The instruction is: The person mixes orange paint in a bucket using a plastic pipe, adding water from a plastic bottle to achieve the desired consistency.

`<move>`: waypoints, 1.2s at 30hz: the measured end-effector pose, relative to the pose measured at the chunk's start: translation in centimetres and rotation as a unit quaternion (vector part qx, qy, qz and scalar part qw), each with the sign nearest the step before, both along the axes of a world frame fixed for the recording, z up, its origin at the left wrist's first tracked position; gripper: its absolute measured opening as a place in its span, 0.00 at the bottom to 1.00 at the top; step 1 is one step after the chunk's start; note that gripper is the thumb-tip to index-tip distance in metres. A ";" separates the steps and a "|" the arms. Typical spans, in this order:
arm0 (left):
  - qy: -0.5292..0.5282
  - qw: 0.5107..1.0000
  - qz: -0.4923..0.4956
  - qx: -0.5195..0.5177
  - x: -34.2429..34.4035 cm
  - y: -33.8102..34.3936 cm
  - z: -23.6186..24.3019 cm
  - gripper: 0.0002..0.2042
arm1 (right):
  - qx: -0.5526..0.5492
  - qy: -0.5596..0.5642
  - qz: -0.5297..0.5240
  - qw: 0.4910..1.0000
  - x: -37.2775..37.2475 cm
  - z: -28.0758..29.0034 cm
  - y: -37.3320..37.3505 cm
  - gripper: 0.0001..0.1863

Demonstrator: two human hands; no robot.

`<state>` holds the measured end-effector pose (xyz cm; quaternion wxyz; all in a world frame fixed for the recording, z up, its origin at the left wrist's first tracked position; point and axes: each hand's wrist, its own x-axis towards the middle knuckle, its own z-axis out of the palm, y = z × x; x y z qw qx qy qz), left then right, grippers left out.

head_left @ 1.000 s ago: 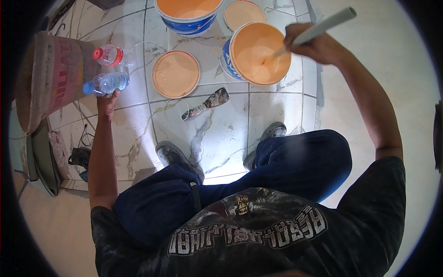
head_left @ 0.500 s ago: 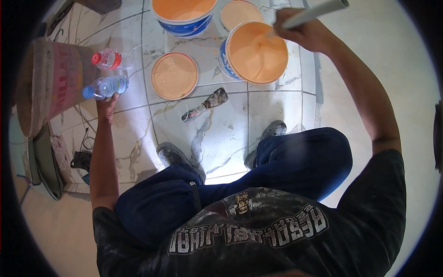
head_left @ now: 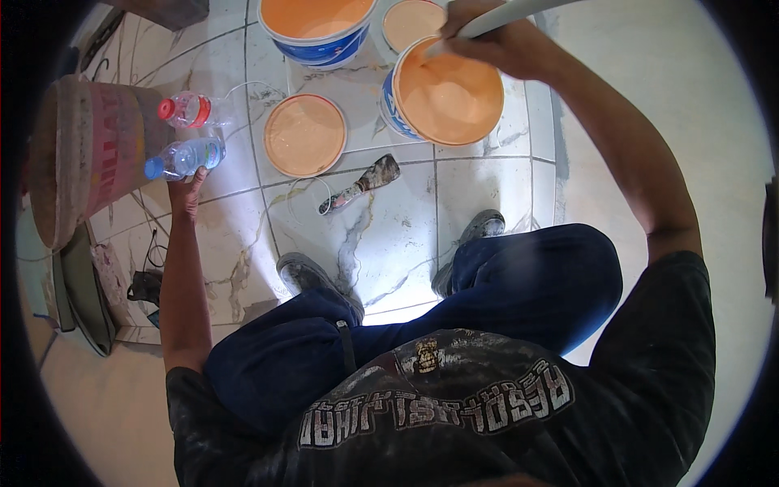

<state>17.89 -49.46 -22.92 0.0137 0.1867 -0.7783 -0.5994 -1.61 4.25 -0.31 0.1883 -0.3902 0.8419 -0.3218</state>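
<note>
My right hand [head_left: 499, 40] is closed around a pale tube [head_left: 519, 11], which slants down into a bucket of orange paint [head_left: 458, 97]. The tube's lower end is at the far left of the paint, where it blurs into the surface. At the left, my left hand [head_left: 188, 188] grips a clear plastic bottle with a blue cap [head_left: 193, 156]. Its thumb lies against the bottle's side, and the other fingers are hidden. Close beyond is a second clear bottle with a red cap [head_left: 189, 110]. Both caps point toward a large stained bucket [head_left: 114, 158].
A second paint bucket [head_left: 329, 50] stands at the far middle. Two orange-smeared lids [head_left: 305, 135] lie near the buckets. A dirty scraper [head_left: 361, 185] lies on the marble-patterned tiles [head_left: 479, 183], before my shoes [head_left: 304, 272]. Cables and a black object [head_left: 144, 286] are at the left.
My right hand has moved left, swinging the tube from the right side of the paint to the far left. My left hand and the bottles stay about where they were.
</note>
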 end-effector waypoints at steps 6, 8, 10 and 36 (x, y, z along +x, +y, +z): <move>0.011 1.000 0.009 -0.016 0.3 -1.2 -0.9 0.43 | 0.115 -0.066 0.094 0.987 2.3 1.9 2.0 0.07; 0.018 1.000 -0.005 0.000 -0.6 -0.8 -1.4 0.43 | 0.112 -0.065 0.003 0.992 0.7 2.3 4.1 0.08; 0.022 1.000 -0.001 0.001 -0.4 -1.1 -1.7 0.42 | 0.117 -0.041 -0.089 0.988 -0.1 2.0 3.0 0.06; 0.052 0.998 -0.012 -0.013 -1.2 -1.2 -2.1 0.37 | 0.079 -0.050 -0.057 0.994 -0.6 1.7 1.8 0.06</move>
